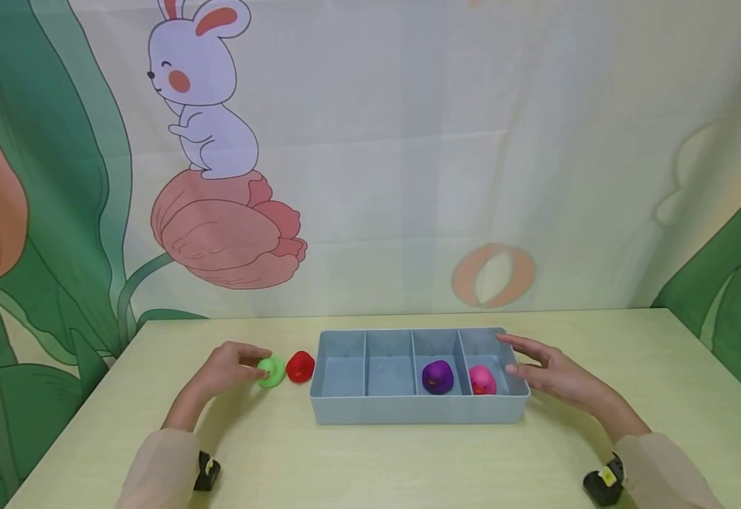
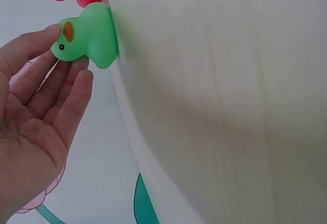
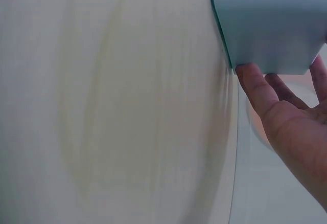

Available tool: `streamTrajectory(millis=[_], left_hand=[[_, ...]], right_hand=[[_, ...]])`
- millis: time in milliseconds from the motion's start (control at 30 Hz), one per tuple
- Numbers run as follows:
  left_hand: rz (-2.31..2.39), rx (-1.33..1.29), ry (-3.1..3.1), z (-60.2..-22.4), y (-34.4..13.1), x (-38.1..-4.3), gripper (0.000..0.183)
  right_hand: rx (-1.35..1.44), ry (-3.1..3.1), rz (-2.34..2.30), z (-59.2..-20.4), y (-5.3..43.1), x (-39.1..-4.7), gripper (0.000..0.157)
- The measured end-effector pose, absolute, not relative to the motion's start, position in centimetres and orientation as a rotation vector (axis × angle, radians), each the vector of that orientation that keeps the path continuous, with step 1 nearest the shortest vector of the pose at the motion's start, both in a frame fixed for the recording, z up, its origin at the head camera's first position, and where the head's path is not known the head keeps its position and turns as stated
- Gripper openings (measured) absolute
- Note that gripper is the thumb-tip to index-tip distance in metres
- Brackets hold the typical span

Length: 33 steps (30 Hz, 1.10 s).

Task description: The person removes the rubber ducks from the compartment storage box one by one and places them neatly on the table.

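A small green rubber duck (image 2: pixel 89 35) with an orange beak is pinched at its head by my left hand (image 1: pixel 233 367); its base seems to rest on the table. Close to its right stands a red rubber duck (image 1: pixel 300 367). My right hand (image 1: pixel 561 378) touches the right end of a grey-blue divided box (image 1: pixel 418 410), its fingers fairly straight and spread along the rim. The right wrist view shows fingertips (image 3: pixel 248 73) against the box's end wall. A purple duck (image 1: pixel 438 377) sits in the third compartment from the left, a pink duck (image 1: pixel 482 380) in the rightmost.
The pale wooden table (image 1: pixel 370 466) carries the box and ducks. Behind it hangs a printed cloth (image 1: pixel 370 177) with a rabbit and flowers. Low dividers split the box into a row of compartments. Each wrist bears a small black camera strap (image 1: pixel 207 472).
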<state>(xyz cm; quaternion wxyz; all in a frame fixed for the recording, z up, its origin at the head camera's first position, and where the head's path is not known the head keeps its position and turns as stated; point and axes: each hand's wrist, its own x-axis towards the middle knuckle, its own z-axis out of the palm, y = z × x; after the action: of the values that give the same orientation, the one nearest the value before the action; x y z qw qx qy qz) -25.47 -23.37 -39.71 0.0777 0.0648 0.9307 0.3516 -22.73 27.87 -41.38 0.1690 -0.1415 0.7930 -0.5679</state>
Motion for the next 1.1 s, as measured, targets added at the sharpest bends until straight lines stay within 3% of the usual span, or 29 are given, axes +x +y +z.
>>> streamTrajectory(millis=[467,1100], left_hand=[[1.211,0.305,2.887,-39.4,-23.7,-23.7,0.042],[1.506,0.444,2.797,-37.6,-17.7,-21.6,0.041]], right_hand=[[-0.408,2.255,-1.615,-41.2,27.7,-22.4,0.061],[-0.386,2.274,-1.602,-41.3,27.8,-22.6,0.060]])
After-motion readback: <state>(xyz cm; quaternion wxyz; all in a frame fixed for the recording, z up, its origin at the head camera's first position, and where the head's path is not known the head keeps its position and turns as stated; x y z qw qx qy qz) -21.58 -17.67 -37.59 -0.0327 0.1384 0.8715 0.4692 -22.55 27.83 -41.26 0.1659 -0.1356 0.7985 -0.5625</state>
